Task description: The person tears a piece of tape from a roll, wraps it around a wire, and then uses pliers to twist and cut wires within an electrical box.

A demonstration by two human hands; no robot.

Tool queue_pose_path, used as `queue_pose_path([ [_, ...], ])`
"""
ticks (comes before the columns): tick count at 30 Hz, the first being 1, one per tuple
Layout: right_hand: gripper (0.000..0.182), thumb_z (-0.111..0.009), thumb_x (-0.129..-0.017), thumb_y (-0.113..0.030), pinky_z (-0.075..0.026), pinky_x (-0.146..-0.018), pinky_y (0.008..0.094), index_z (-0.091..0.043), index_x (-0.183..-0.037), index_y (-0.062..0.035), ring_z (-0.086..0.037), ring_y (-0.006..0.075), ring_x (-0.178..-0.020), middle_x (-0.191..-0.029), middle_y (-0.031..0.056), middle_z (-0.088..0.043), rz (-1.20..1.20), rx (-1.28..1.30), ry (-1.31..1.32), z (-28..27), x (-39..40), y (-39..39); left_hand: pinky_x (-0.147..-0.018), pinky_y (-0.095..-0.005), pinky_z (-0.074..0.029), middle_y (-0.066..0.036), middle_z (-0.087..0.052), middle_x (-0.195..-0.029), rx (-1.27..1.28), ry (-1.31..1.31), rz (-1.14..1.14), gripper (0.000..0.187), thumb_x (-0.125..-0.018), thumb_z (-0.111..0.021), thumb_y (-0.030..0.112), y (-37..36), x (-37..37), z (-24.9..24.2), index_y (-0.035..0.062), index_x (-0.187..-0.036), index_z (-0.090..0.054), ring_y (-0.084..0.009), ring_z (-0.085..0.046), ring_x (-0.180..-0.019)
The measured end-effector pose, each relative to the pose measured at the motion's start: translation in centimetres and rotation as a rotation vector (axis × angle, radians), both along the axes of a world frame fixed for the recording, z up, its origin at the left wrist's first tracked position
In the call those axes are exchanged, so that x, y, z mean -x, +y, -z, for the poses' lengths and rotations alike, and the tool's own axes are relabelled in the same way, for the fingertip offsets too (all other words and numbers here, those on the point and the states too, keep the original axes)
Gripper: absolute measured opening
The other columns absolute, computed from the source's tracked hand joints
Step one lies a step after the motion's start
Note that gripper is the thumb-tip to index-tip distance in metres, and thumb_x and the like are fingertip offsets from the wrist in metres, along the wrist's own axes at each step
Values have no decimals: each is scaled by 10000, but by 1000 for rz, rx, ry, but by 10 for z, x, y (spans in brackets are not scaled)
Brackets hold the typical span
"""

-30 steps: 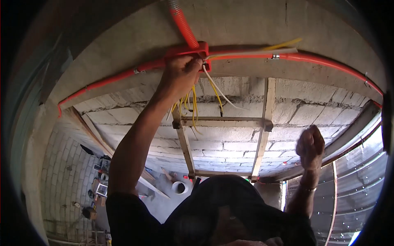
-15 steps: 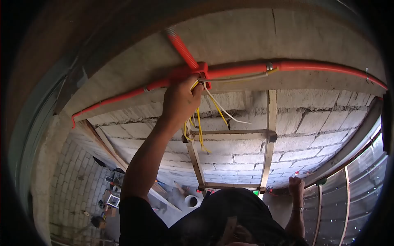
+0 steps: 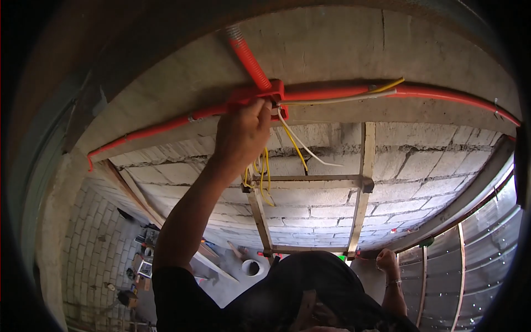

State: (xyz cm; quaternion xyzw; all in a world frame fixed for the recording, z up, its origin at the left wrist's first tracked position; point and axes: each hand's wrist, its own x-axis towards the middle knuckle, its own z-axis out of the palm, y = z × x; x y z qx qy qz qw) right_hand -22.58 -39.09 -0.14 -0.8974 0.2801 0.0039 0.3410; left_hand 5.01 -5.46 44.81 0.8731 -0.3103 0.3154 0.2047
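My left hand (image 3: 243,130) reaches up to a red junction box (image 3: 279,91) on the concrete beam. Its fingers are closed in a pinch at the box opening, on wires whose gripped part is hidden. From the box a white wire (image 3: 354,98) and a yellow wire (image 3: 395,84) stick out to the right along the red conduit (image 3: 442,93). Another white wire (image 3: 301,141) and a yellow one hang down, and yellow loops (image 3: 267,177) dangle below my wrist. Lower right, my right hand (image 3: 386,259) is a closed fist; whatever it may hold is hidden.
Corrugated red conduit (image 3: 249,61) enters the box from above. A wooden ladder-like frame (image 3: 362,193) stands before the white block wall (image 3: 409,166). Below lie a round pipe (image 3: 251,268) and loose clutter on the floor. Metal sheeting (image 3: 442,276) rises at right.
The yellow wire's free end at right has swung up over the red conduit, and the white one extends further right. The yellow loops hang slightly differently. My left hand stays at the box.
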Motion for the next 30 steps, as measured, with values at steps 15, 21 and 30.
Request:
queue_pose_path([
  [15, 159, -591, -800, -180, -506, -631, 448, -652, -745, -44, -639, 386, -703, -723, 206, -641, 148, 191, -130, -22, 16, -5, -473, -285, -439, -39, -567, -594, 267, 352, 152, 275, -927, -556, 273, -1, 1, 0, 11, -898, -637, -103, -560, -504],
  [21, 239, -512, -874, -165, -442, -569, 280, -643, -709, -52, -522, 117, -547, -607, 31, -578, -62, 340, -528, -237, 39, 33, -578, -258, -545, -76, -660, -769, 631, 924, 322, 334, -946, -540, 324, 35, 21, -3, 15, -1054, -606, -151, -658, -640],
  [30, 215, -545, -836, -214, -471, -623, 306, -657, -737, -58, -552, 147, -573, -655, 71, -611, -639, 676, -1539, -438, 97, 103, -766, -283, -552, -150, -650, -1033, 714, 794, 575, 374, -970, -491, 151, 53, 34, 62, -46, -1287, -479, -200, -665, -889],
])
